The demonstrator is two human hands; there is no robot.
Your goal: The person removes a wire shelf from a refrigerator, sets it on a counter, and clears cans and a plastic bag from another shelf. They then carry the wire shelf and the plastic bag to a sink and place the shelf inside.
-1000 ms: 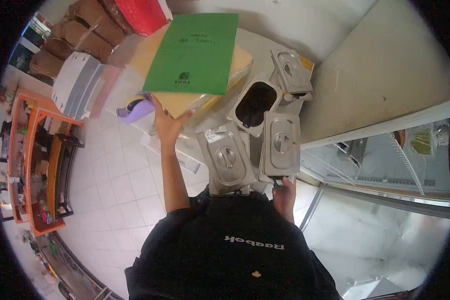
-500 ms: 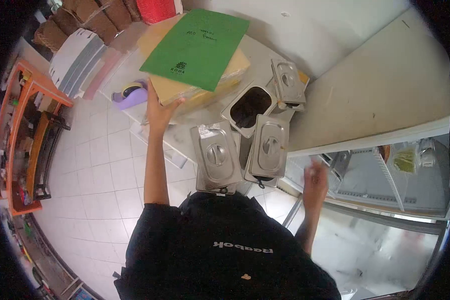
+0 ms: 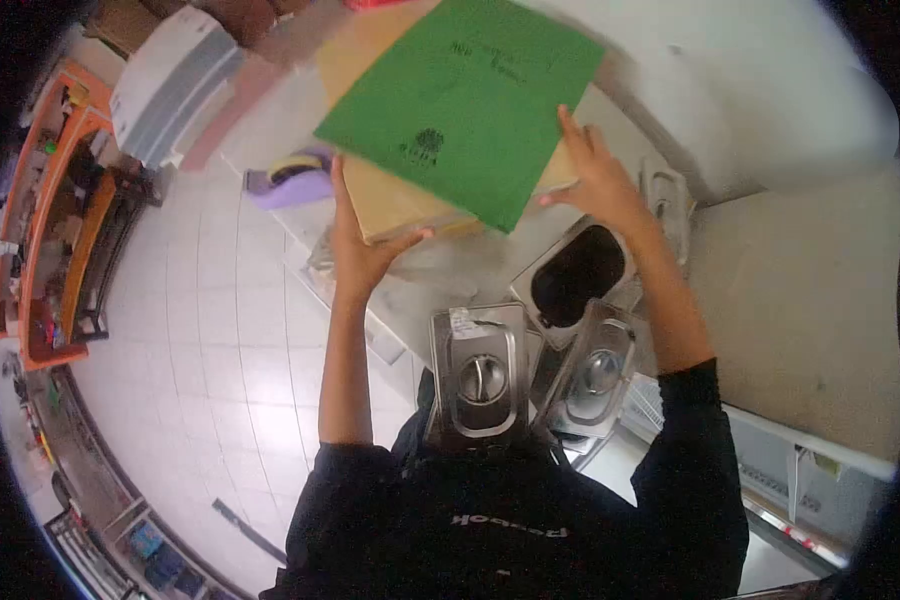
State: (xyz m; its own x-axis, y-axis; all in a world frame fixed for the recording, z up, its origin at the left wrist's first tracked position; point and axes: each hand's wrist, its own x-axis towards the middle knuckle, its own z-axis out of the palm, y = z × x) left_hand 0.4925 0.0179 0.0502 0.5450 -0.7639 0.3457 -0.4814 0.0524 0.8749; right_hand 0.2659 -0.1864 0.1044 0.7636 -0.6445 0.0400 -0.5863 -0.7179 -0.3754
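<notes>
A green folder (image 3: 470, 105) with dark print lies on a stack of yellow-tan paper (image 3: 390, 200). My left hand (image 3: 362, 235) is at the near left corner of the stack, thumb and fingers spread around it. On the right side, my right hand (image 3: 595, 175) has its fingers spread against the edge of the folder and stack. Closer to my body are a lidded steel container (image 3: 480, 375), another steel lid (image 3: 600, 370) and an uncovered container with dark contents (image 3: 577, 275).
A purple tape dispenser (image 3: 295, 185) sits left of the stack. Another steel lid (image 3: 667, 205) lies behind my right forearm. An orange shelf unit (image 3: 45, 240) stands far left on the tiled floor (image 3: 210, 350). A refrigerated cabinet (image 3: 800, 440) is at the right.
My right hand has moved from beside the open cabinet up to the right edge of the stack. My left hand remains at the stack's corner. The view has shifted.
</notes>
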